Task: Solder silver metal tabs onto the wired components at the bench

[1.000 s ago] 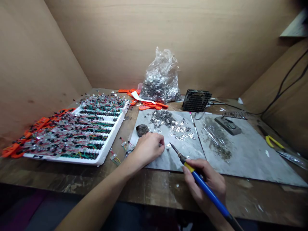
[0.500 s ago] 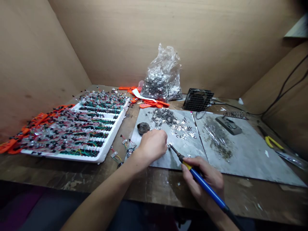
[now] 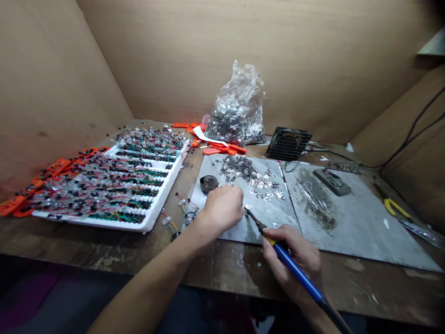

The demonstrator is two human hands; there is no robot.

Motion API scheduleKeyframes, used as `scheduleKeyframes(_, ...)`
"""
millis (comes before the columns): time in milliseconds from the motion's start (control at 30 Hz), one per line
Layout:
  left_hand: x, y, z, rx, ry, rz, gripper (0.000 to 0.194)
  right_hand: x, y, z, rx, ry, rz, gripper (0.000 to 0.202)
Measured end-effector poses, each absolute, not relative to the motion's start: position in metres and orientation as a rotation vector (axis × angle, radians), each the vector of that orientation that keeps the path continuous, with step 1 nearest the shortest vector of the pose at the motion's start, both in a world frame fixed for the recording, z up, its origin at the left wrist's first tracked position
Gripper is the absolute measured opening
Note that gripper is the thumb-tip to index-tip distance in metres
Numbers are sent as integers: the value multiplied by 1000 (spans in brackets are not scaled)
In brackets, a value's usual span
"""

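Note:
My right hand (image 3: 292, 257) is closed round the blue and yellow handle of a soldering iron (image 3: 295, 266). The iron's tip touches or almost touches a small shiny metal piece (image 3: 246, 208) on the grey board (image 3: 229, 234). Just left of the tip is my left hand (image 3: 224, 208), closed with its knuckles up; its fingertips and anything they pinch are hidden. A small round dark pot (image 3: 209, 184) stands behind my left hand. Beyond it lies a heap of small metal pieces (image 3: 238, 168), with more scattered to its right.
On the left, a white foam tray (image 3: 149, 222) holds rows of wired parts, with orange pieces (image 3: 55, 171) beside it. A plastic bag of metal pieces (image 3: 236, 111) and a small black fan (image 3: 288, 143) stand behind. A soldering iron stand (image 3: 332, 181) and yellow-handled pliers (image 3: 392, 208) are at right.
The view has shifted slightly. Both hands keep nearly the same places, and the soldering iron's tip stays by the small metal piece.

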State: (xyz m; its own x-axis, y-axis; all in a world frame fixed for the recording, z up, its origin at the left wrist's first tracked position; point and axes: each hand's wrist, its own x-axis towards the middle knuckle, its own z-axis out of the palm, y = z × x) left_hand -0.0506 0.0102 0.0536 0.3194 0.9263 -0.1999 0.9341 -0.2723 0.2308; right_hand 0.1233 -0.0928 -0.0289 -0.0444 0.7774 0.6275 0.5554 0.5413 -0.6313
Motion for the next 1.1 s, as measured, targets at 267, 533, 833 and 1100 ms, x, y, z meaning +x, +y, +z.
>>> scheduleKeyframes(267, -52, 9, 54, 2289, 1661, -28, 23, 127, -97, -33, -1171, -1626, 205, 20)
scheduleKeyframes(533, -58, 10, 46, 2333, 1564, 109, 22, 128, -100, -35, -1260, -1423, 103, 21)
scheduleKeyframes(833, -69, 14, 43, 2222, 1225, 404, 30, 135, -105, -46, -1349, -1123, 125, 34)
scheduleKeyframes(1100, -100, 1, 74, 2140, 1423, 503, 18, 139, -106, -36, -1387, -1083, 139, 34)
